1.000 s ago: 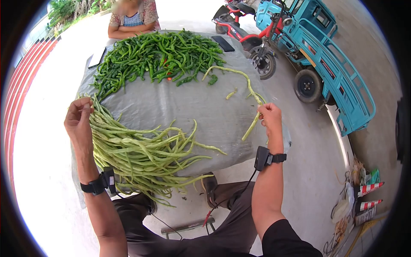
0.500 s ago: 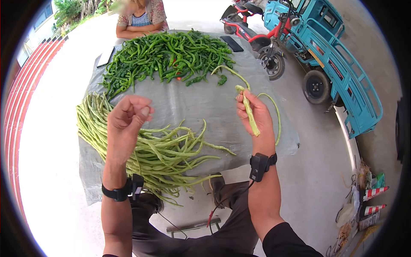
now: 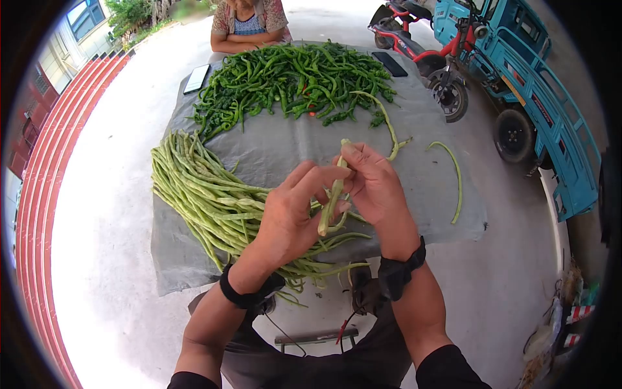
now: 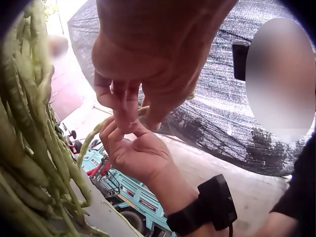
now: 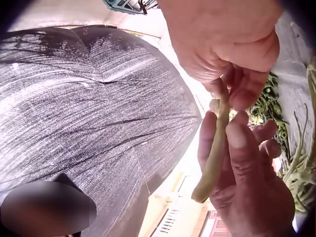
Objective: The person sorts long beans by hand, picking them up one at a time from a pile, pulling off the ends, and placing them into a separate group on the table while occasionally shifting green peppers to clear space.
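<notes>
My right hand (image 3: 376, 188) pinches a piece of pale green long bean (image 5: 212, 163) near its upper end, in front of my body. Thumb and index finger of my left hand (image 3: 295, 211) close on the same piece just below, one on each side of it in the right wrist view. Both hands meet over the near side of the table, fingertips right beside each other. Under and left of them spreads a big heap of long beans (image 3: 194, 181), its loose ends hanging over the near edge. Some of my left fingers are hidden in the head view.
Green peppers (image 3: 278, 78) lie piled at the far side of the grey cloth (image 3: 272, 155), between a white phone (image 3: 196, 79) and a dark phone (image 3: 390, 64). Two bean strands (image 3: 458, 181) lie at right. A person (image 3: 249, 29) leans at the far edge; a blue three-wheeler (image 3: 551, 110) stands right.
The left hand has swung from the left end of the bean heap to the right hand. My right hand has come inward from the table's right side, bringing the bean piece.
</notes>
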